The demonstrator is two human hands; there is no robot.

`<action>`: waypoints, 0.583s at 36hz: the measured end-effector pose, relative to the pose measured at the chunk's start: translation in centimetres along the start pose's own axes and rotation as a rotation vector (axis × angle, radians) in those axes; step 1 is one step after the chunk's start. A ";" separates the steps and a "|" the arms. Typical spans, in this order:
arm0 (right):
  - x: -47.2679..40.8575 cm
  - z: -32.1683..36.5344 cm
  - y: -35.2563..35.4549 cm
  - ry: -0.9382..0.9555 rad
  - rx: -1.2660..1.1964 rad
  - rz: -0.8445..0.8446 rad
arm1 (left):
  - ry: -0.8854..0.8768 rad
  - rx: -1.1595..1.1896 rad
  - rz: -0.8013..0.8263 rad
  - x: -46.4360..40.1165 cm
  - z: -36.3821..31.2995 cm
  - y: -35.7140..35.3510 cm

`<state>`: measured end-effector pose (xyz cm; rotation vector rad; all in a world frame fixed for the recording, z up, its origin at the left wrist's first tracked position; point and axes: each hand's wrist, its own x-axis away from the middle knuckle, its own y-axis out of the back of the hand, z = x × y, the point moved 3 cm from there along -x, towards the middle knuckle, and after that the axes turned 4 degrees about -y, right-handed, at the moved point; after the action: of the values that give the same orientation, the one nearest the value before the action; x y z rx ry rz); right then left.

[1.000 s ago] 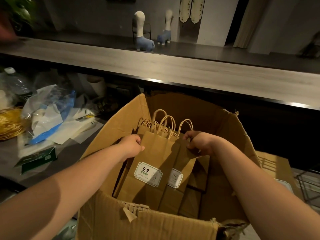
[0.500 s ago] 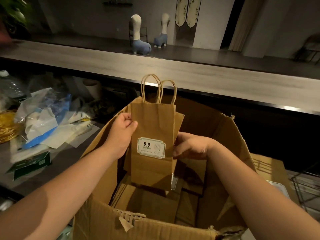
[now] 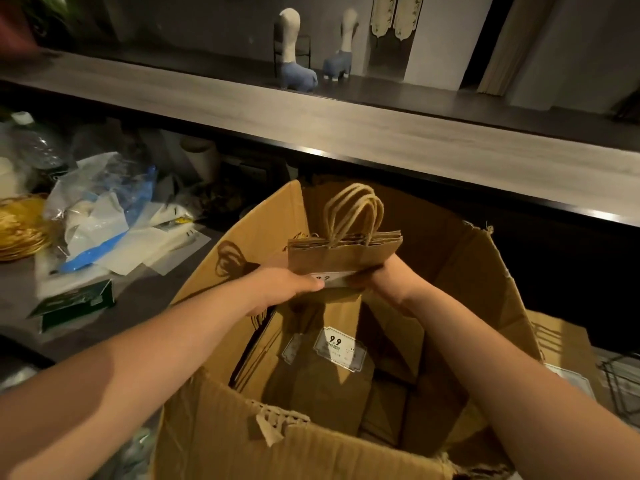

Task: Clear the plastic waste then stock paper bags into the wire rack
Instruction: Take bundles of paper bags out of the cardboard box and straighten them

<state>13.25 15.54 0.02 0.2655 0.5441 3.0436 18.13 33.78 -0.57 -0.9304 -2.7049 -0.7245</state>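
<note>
Head view: both hands hold a small stack of paper bags (image 3: 341,252) above the open cardboard box (image 3: 249,441). The left hand (image 3: 287,289) grips the stack's near-left edge; the right hand (image 3: 375,277) grips its near-right edge, fingers curled under. The stack lies tilted nearly flat, handles pointing away. More bags (image 3: 332,368) remain upright in the box.

Risks: the grip sits at one end only, so the outer bags could fan out and slide back into the box if the stack tilts further. The twisted handles could snag the box flap on the way across.

The wire rack (image 3: 623,386) is well apart at the right edge, cut off by the frame; its free space cannot be judged. Plastic waste (image 3: 100,216) lies heaped on the counter (image 3: 145,299) to the left, so the clearing step appears unfinished, though dim light makes the heap hard to sort. The number of bags held cannot be counted, and the fingertips under the stack are hidden.
</note>
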 end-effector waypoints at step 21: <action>0.6 -7.8 -0.4 -0.673 0.546 -0.023 | -0.383 0.149 -0.669 0.6 -2.0 4.6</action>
<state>11.32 13.33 -7.25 1.2099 1.2480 2.4645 20.54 36.29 3.11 -0.1078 -3.3885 -0.4562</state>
